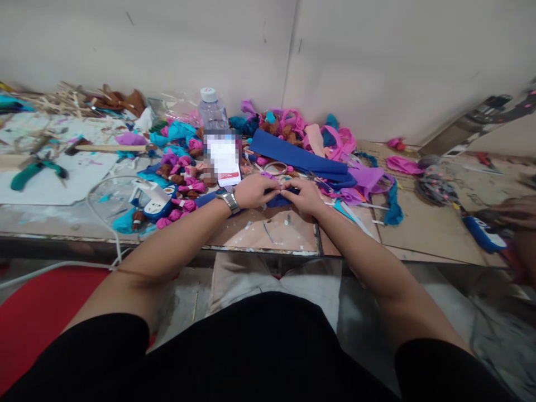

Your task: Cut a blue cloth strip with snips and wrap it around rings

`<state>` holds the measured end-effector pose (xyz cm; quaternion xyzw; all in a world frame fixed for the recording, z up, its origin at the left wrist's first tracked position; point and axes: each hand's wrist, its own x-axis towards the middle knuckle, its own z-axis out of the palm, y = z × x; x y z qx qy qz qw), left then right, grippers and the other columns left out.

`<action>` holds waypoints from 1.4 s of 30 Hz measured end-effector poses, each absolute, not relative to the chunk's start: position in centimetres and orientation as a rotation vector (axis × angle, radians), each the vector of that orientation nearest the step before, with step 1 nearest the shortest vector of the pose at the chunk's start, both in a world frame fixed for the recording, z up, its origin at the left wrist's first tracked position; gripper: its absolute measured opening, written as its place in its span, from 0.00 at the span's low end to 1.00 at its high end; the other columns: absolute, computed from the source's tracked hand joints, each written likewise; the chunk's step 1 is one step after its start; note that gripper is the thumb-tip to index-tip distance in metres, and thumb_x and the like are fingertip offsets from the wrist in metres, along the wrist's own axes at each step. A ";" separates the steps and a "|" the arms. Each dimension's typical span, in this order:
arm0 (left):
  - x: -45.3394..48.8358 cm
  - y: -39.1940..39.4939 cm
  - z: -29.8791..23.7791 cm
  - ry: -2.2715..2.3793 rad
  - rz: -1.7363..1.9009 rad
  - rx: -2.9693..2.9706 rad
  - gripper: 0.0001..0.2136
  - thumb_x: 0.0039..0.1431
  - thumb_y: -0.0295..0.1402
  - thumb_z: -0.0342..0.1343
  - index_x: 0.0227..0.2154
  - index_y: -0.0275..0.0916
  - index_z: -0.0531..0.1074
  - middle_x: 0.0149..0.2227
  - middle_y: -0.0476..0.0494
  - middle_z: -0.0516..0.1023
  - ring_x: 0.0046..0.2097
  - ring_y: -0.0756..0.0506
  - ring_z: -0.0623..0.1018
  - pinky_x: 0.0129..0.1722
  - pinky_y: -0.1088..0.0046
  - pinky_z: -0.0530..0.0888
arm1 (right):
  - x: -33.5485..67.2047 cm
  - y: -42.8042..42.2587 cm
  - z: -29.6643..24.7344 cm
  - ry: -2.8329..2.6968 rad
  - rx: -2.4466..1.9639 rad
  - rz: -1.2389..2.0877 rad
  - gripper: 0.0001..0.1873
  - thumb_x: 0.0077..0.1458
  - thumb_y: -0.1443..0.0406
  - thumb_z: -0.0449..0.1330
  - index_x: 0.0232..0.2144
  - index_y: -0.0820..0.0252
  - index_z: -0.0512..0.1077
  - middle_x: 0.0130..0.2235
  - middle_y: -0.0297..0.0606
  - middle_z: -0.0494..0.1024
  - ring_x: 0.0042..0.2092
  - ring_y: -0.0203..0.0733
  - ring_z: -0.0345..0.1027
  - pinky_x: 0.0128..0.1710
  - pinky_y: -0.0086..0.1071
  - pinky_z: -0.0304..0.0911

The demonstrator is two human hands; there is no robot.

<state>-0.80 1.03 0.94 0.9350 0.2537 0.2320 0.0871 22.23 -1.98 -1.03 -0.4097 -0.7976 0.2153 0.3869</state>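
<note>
The wall (188, 50) spans the upper frame. The table (288, 231) crosses the middle, its front edge running below the hands. A red chair (50, 307) occupies the lower left. A sheet of cardboard (427, 234) covers the table at right, and a paint-marked paper (84, 178) lies at left. The blue strip (299, 153) lies slantwise, right of center, in front of a heap of pink, purple, brown and teal cloth. The hammer (113, 148) lies at center left, handle pointing right. The left hand (253, 191) and right hand (305, 195) meet near the center of the frame, fingertips close together. Each hand is set narrow, thumb and fingers brought together; what is pinched between them is too small to tell. The phone (226, 162), screen lit and partly blurred, stands tilted just above the left hand. The bottle (213, 114), white-capped and upright, stands behind the phone. The green-handled pliers (27, 176) rest on the paper at left. The white-and-blue socket (159, 204) sits left of the left wrist, which carries a metal watch (229, 200). The dark blue cloth (278, 200) lies at center, directly below the fingertips. The hoop (274, 168) lies just above them.
</note>
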 end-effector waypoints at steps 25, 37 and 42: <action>-0.8 0.8 1.2 0.707 0.774 2.613 0.15 0.71 0.41 0.54 0.37 0.36 0.81 0.34 0.42 0.84 0.33 0.46 0.77 0.36 0.70 0.66 | 22.2 -2.4 -0.5 -2.118 -1.021 0.378 0.06 0.62 0.62 0.59 0.34 0.56 0.74 0.37 0.39 0.81 0.41 0.48 0.72 0.46 0.40 0.64; -1.0 0.9 1.3 0.732 0.752 2.640 0.14 0.69 0.39 0.54 0.37 0.36 0.80 0.34 0.42 0.84 0.34 0.45 0.78 0.36 0.69 0.67 | 22.3 -2.5 -0.4 -2.179 -0.948 0.237 0.06 0.63 0.61 0.61 0.35 0.56 0.76 0.39 0.42 0.82 0.44 0.51 0.72 0.48 0.43 0.63; -1.1 0.7 1.7 0.748 0.671 2.664 0.13 0.67 0.38 0.55 0.41 0.36 0.80 0.37 0.41 0.84 0.36 0.43 0.79 0.38 0.68 0.69 | 22.4 -2.3 -0.5 -2.172 -0.938 0.219 0.08 0.65 0.60 0.60 0.36 0.57 0.76 0.39 0.43 0.82 0.44 0.51 0.72 0.48 0.43 0.63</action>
